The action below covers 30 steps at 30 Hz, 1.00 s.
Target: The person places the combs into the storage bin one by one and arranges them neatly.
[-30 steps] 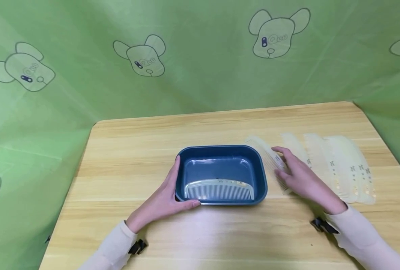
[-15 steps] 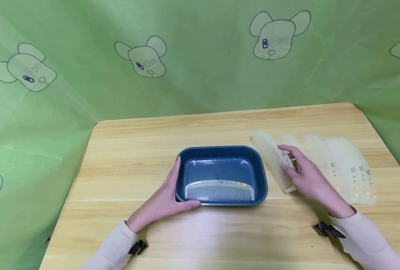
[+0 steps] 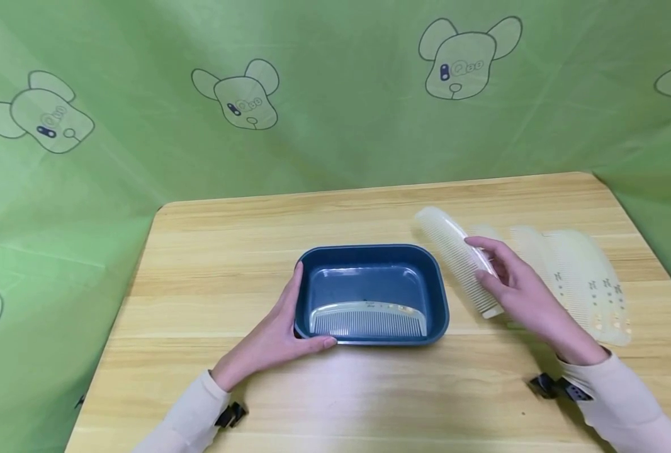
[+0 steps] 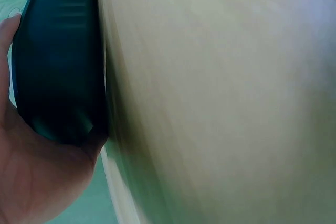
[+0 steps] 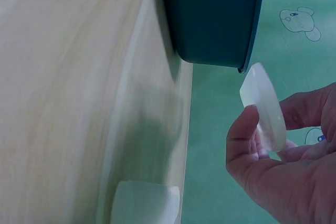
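Observation:
In the head view my left hand (image 3: pixel 276 336) grips the left end of a blue plastic basin (image 3: pixel 364 281), thumb along its front rim. The left wrist view shows that palm against the dark basin wall (image 4: pixel 58 61). A pale, translucent comb (image 3: pixel 369 319) lies inside the basin along its front side, teeth toward me. Right of the basin my right hand (image 3: pixel 519 292) pinches another pale comb (image 3: pixel 457 261) by its curved back, teeth facing the basin. The right wrist view has this comb (image 5: pixel 265 108) between thumb and fingers, raised off the table.
Several similar combs (image 3: pixel 585 270) lie fanned and overlapping on the wooden table (image 3: pixel 228 251) at the right, partly behind my right hand. Green cloth (image 3: pixel 341 138) with bear-head drawings hangs behind and beside the table.
My right hand has taken hold of the nearest comb, lifted it and tilted it up, moving slightly right. The left hand and basin have stayed in place.

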Each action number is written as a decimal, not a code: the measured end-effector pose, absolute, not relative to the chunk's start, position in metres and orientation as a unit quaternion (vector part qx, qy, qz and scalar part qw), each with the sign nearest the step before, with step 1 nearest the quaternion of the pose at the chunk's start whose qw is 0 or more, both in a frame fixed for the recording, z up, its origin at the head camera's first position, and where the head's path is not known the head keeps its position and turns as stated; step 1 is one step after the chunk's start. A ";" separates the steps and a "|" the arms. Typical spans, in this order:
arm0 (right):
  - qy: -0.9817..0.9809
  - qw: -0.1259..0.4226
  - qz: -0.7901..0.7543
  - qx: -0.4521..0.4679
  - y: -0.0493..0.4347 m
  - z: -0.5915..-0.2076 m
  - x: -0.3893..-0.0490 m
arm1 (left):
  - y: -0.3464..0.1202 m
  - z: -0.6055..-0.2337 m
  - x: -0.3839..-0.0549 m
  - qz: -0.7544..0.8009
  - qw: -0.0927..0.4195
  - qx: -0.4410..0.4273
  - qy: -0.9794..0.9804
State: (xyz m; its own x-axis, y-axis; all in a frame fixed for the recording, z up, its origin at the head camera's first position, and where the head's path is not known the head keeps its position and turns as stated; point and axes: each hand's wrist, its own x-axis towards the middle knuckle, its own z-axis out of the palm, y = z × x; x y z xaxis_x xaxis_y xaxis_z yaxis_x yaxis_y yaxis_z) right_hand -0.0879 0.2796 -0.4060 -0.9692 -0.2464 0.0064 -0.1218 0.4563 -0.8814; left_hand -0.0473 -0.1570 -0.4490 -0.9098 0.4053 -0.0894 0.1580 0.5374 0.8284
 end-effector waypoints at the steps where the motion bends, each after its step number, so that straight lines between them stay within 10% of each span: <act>1: 0.849 0.061 -0.512 -0.110 0.279 -0.405 -0.087 | -0.157 -0.449 -0.047 0.452 0.137 0.162 0.866; 30: 0.819 0.064 -0.532 -0.203 0.241 -0.400 -0.089 | -0.157 -0.448 -0.047 0.455 0.131 0.167 0.865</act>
